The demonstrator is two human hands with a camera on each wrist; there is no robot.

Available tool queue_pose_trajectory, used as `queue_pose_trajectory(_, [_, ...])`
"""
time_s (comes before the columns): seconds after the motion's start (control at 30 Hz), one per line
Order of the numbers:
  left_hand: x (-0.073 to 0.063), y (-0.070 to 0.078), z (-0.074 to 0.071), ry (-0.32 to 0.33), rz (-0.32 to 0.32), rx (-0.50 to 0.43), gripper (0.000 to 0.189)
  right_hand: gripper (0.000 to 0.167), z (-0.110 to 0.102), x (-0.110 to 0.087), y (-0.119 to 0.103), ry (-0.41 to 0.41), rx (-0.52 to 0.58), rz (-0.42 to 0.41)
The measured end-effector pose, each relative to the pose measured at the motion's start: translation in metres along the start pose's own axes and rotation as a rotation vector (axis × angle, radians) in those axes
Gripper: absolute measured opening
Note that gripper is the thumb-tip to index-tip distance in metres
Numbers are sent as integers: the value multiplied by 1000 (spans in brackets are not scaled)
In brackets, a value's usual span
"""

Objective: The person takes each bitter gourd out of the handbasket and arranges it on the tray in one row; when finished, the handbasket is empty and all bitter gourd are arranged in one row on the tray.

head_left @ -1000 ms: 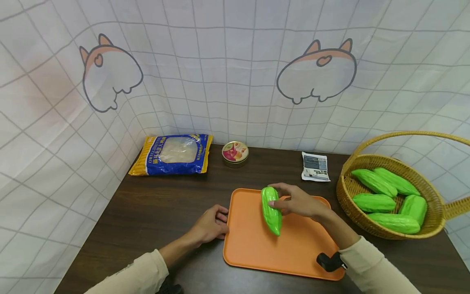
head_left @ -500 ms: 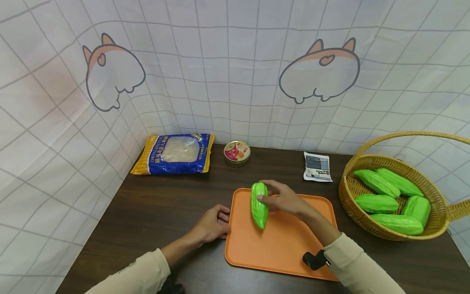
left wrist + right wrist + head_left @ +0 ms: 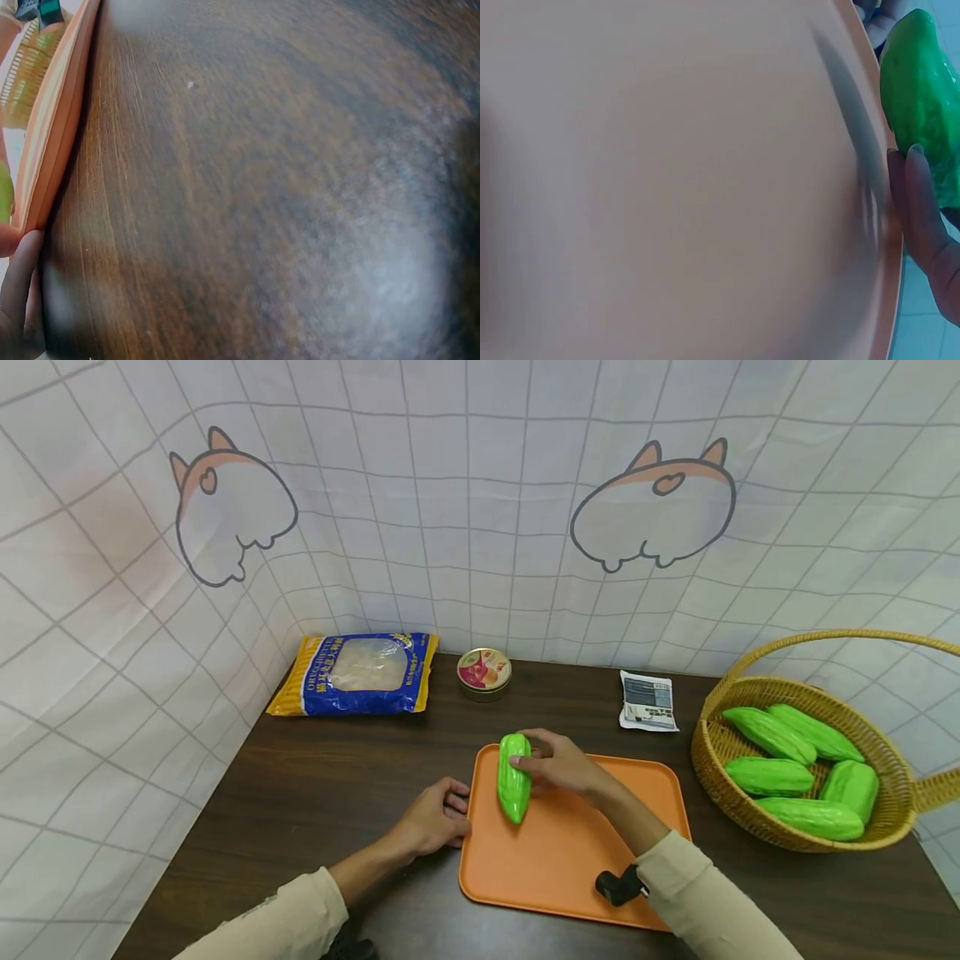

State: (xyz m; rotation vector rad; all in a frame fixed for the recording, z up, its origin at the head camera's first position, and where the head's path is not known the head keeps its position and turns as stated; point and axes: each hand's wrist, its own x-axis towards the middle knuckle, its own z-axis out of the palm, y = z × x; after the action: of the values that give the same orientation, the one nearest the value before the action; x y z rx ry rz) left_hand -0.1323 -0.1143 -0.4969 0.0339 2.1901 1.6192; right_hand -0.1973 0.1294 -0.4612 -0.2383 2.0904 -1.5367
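Observation:
My right hand (image 3: pixel 557 766) grips a bright green bitter melon (image 3: pixel 513 789), thumb on its near face and fingers behind it. The melon is close over the left part of an orange tray (image 3: pixel 570 860), its pointed end toward me. In the right wrist view the bitter melon (image 3: pixel 922 97) casts a shadow near the tray's rim (image 3: pixel 889 300). At the tray's left edge, my left hand (image 3: pixel 431 820) holds the rim between thumb and fingers. The left wrist view shows a fingertip (image 3: pixel 26 259) against the side of the tray (image 3: pixel 56 142).
A wicker basket (image 3: pixel 708 777) with several bitter melons and a tall handle stands right of the tray. Along the back lie a blue and yellow pasta bag (image 3: pixel 367 675), a round tin (image 3: pixel 483 672) and a small white packet (image 3: pixel 648 700). A patterned cloth (image 3: pixel 495 527) hangs behind.
My right hand has carried the bitter melon leftward across the tray, toward its left edge. The melon has turned to point more straight toward me. My left hand stays at the rim.

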Motion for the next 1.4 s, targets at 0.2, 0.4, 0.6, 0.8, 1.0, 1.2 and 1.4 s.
queue_pose_trajectory(0.2, [-1,1,-1,7,5,9,55,67,6,7,1,7,19,16])
queue_pose_trajectory(0.4, [-3,1,-1,3,2,7,54,66,15,13,-1,29,31,35])
queue_pose_trajectory(0.6, [-1,0,-2,1,-6,13,54,66,23,16,-4,74,45,44])
queue_pose_trajectory(0.8, [-1,0,-2,0,-6,9,54,63,28,20,-3,113,42,44])
queue_pose_trajectory(1.0, [-1,1,-2,-6,-6,2,55,61,30,20,-4,120,49,41])
queue_pose_trajectory(1.2, [-1,2,-2,-14,-5,-2,54,61,33,20,-4,120,73,42])
queue_pose_trajectory(1.4, [-1,3,-2,-18,-9,-2,54,62,34,21,-4,125,90,36])
